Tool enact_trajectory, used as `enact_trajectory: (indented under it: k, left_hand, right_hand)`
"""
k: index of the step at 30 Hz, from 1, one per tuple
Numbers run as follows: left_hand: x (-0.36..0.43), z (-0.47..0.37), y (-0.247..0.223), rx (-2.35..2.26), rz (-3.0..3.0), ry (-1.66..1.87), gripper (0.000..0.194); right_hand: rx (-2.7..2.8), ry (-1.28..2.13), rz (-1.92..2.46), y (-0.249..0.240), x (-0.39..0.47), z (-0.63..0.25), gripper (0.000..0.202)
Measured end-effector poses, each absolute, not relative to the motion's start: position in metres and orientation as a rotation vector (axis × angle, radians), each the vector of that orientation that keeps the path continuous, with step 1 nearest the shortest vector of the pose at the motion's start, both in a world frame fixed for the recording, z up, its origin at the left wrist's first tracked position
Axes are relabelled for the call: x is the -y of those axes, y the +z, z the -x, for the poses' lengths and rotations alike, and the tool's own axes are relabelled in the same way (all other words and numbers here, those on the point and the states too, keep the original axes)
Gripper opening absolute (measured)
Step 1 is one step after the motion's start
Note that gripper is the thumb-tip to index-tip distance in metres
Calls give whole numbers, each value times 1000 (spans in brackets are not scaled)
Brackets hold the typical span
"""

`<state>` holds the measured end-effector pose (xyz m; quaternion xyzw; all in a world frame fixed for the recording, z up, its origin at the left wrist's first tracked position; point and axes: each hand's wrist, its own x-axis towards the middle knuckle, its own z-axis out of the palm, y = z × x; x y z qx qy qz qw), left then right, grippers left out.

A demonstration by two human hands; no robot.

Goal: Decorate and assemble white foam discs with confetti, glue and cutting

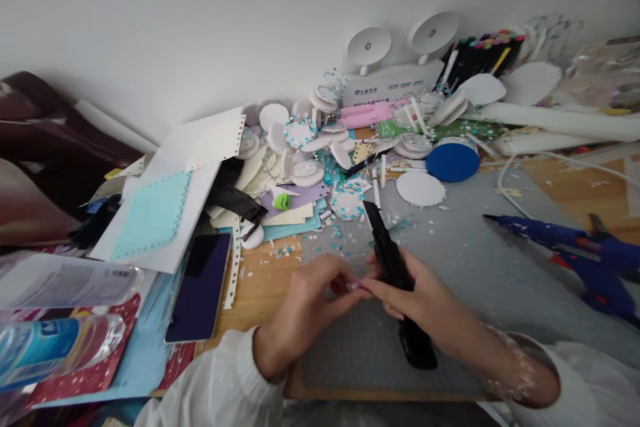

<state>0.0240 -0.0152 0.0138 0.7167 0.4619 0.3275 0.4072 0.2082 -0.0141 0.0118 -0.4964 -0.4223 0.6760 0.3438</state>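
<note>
Over the grey cutting mat (345, 360), my two hands meet at the fingertips. My left hand (320, 290) pinches a tiny pinkish piece (358, 283), too small to name. A black utility knife (393, 260) lies in the grip of my right hand (417, 290), its blade end pointing up and away from me. The thumb and forefinger of that hand also touch the pinkish piece. White and blue bits (333, 240) are scattered on the mat just beyond my hands.
A blue hot glue gun (575, 247) lies at right, its cable running behind. White discs (420, 188), a blue round lid (453, 160) and paper scraps crowd the back. To the left are a phone (199, 287), stacked paper (200, 140) and a plastic bottle (55, 347).
</note>
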Motion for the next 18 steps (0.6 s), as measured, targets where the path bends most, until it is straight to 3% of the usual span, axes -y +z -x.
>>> enact_trajectory:
  k: [11, 18]
  left_hand:
    - [10, -26, 14, -1143, -2002, 857, 10]
    - [18, -29, 11, -1093, -1815, 1047, 7]
  right_hand:
    - [1133, 1591, 1378, 14, 2, -208, 44]
    - [993, 1772, 1227, 18, 8, -207, 41]
